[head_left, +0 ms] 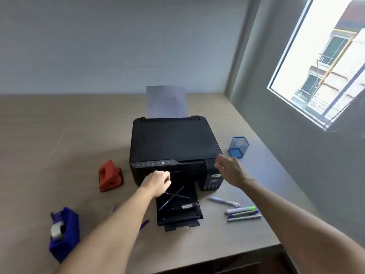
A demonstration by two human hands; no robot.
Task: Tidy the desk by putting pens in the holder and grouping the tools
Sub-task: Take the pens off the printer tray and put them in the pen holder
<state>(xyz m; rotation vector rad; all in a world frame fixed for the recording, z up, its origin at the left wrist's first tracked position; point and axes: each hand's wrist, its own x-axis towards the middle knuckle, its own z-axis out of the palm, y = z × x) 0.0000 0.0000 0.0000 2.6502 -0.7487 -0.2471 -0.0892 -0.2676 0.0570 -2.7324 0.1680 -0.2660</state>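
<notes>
Head view: printer (173, 147) sits between loosely curled, empty left hand (157, 183) and right hand (230, 169), beside holder (238, 147).

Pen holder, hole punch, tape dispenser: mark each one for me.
Pen holder (239, 147): head view, on its blue mesh front wall.
Hole punch (109, 176): head view, on its red top.
Tape dispenser (65, 233): head view, on its blue body beside the roll.

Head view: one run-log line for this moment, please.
left hand: over printer tray, two crossed pens | right hand: near blue holder | holder: looks empty
</notes>
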